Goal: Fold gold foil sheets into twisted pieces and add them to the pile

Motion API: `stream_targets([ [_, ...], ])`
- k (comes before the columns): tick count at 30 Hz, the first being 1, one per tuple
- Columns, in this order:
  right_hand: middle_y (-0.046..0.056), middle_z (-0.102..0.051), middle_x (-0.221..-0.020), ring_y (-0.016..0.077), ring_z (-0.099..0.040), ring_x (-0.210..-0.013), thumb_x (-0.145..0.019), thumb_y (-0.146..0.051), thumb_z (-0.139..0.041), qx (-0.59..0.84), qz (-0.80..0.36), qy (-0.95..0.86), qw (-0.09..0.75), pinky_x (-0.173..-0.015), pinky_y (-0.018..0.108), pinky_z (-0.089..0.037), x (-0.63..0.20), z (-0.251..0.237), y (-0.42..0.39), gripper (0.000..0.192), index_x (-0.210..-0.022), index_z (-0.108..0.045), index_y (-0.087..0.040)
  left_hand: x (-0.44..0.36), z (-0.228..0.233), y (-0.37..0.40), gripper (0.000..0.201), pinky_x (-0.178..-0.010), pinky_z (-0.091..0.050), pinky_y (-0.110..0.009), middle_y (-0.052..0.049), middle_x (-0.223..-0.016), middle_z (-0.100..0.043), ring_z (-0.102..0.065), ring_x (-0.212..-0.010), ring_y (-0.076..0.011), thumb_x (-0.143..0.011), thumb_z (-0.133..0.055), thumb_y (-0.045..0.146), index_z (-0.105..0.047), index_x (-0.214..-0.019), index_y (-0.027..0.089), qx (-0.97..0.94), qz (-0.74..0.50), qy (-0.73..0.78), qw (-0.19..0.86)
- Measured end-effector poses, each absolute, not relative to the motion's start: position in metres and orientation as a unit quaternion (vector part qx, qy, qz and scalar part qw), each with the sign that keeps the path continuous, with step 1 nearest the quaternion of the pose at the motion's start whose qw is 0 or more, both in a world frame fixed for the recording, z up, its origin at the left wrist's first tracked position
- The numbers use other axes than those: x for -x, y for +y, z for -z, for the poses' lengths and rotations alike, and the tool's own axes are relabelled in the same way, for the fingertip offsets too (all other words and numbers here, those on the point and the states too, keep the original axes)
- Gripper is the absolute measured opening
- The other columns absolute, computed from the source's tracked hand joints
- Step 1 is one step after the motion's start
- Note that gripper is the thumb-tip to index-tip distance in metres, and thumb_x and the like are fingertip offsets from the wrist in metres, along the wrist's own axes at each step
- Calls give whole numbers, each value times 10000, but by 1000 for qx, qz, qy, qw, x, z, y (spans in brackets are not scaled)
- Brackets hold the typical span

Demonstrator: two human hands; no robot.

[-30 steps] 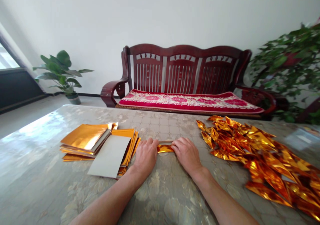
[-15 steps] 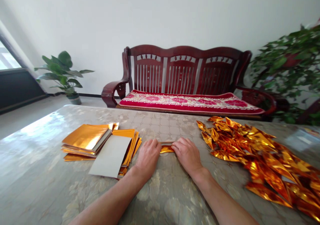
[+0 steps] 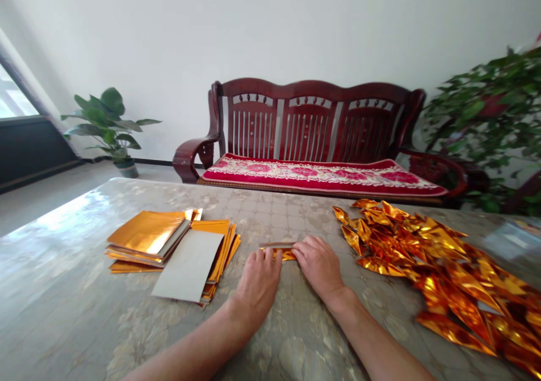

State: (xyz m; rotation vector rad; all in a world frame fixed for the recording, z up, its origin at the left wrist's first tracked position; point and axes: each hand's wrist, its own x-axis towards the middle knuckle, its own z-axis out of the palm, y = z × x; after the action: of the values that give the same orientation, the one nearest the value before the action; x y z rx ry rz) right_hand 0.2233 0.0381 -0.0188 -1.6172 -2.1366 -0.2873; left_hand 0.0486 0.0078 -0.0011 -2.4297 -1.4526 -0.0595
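Note:
A sheet of gold foil paper point(image 3: 288, 254), folded into a narrow strip with a grey edge along its far side, lies on the table between my hands. My left hand point(image 3: 260, 277) has its fingers bent and close together, pressing on the strip's left part and hiding some of it. At the right end, my right hand point(image 3: 319, 264) grips the strip, its thumb out of sight. Left of my hands are stacks of flat gold foil sheets point(image 3: 146, 231), with one sheet grey side up point(image 3: 188, 265) on top.
A large heap of folded gold foil pieces point(image 3: 422, 251) covers the table's right side. Beyond it is a clear plastic bag point(image 3: 513, 239). A wooden bench point(image 3: 306, 122) with a red patterned cushion stands behind the table point(image 3: 84, 308). Potted plants point(image 3: 112, 122) flank the bench.
My left hand has shifted nearer to me and slightly right along the strip, uncovering its far left edge. My right hand has hardly moved.

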Motion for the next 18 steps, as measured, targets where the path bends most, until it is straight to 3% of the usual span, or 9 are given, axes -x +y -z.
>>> stream_targets([
  [5,34,-666,-855,218,-548,-880,-933,-221,-598,554,123,-788,240,-794,332,-408,-220,14,29,120,-895,-711,-230,-52,1,8,348,-702,-480,-342,-101,-990,-621,-594,-868,-246,-892,-536,111,-565,-1234,166,844,18,-510,163],
  [9,59,-703,-1049,215,-584,-1015,-938,-131,-535,496,83,-828,246,-918,353,-448,-211,13,13,214,-1069,-688,-203,-53,2,8,335,-696,-487,-351,-97,-992,-617,-590,-861,-248,-884,-535,101,-583,-1211,161,845,23,-507,167],
  [18,156,-614,-1330,275,-568,-1237,-881,-114,-560,538,39,-828,156,-1074,431,-453,-204,13,-6,372,-1246,-631,-114,-46,4,9,253,-719,-492,-348,-112,-991,-625,-582,-894,-249,-877,-537,81,-650,-1099,120,852,-5,-502,147],
])
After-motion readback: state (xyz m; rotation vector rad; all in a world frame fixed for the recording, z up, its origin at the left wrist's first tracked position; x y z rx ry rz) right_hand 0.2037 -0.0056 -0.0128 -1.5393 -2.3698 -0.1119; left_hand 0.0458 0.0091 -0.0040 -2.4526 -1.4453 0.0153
